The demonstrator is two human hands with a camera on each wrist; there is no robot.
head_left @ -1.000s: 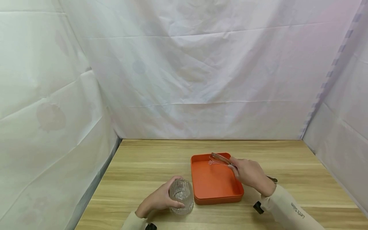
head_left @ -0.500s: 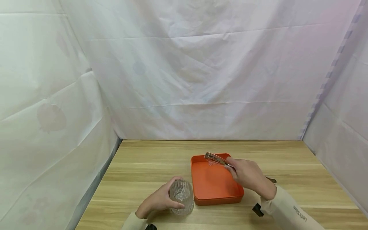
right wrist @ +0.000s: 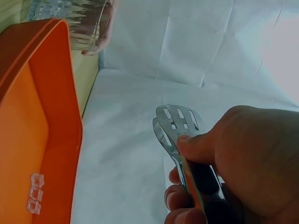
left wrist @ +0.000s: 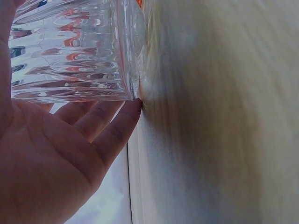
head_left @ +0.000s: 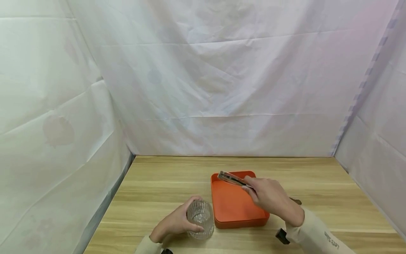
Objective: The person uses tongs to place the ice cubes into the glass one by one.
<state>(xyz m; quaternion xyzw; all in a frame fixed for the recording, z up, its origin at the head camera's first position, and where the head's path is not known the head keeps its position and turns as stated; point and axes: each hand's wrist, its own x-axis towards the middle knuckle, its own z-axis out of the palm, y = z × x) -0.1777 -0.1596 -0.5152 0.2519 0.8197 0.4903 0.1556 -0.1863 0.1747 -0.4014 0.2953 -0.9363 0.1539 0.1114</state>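
My left hand [head_left: 179,218] curls round a clear ribbed glass [head_left: 206,222] that stands on the wooden table, left of an orange tray [head_left: 233,224]. In the left wrist view the fingers [left wrist: 114,128] lie along the side of the glass, down near its base. My right hand [head_left: 269,195] grips a pair of metal tongs [head_left: 233,179] over the far part of the tray. The tongs' slotted heads [right wrist: 180,119] are close together in the right wrist view. Several small clear ice-cube-like pieces [right wrist: 35,193] lie in the tray, hidden behind the tongs in the head view.
A dark handle end [head_left: 296,201] shows behind the right wrist, beside the tray. White cloth [head_left: 222,88] hangs behind the wooden table [head_left: 168,169] and along both sides.
My right hand has moved left with the tongs, whose heads have risen from the clear pieces and come toward the tray's left rim. The left hand and glass stay in place.
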